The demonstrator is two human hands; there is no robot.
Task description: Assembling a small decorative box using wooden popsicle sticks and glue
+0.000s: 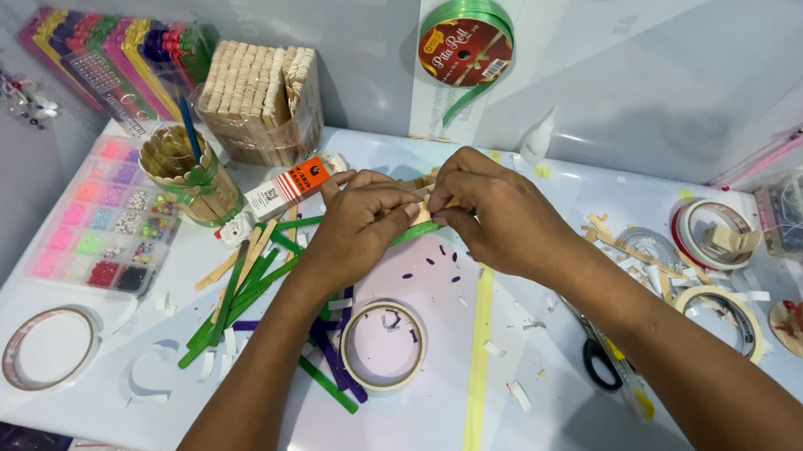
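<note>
Hands meet over the white table [413, 433], just above a tape ring [383, 345] that lies flat on it. Left hand [360, 225] and right hand [497, 213] both have their fingers pinched closed on a small piece of pale wooden craft sticks [427, 209], held between the fingertips just above the tabletop; its exact shape is hidden by the fingers. Left of the tape ring, loose green sticks [236, 303] lie scattered, with purple strips [333, 352] touching the ring's left edge. Up and left of the ring an orange and white glue tube [286, 188] lies beside a cup built of sticks [188, 183]. Right of the ring, scissors [599, 359] rest under the right forearm. A green ribbon spool [465, 45] leans against the wall far above the ring.
</note>
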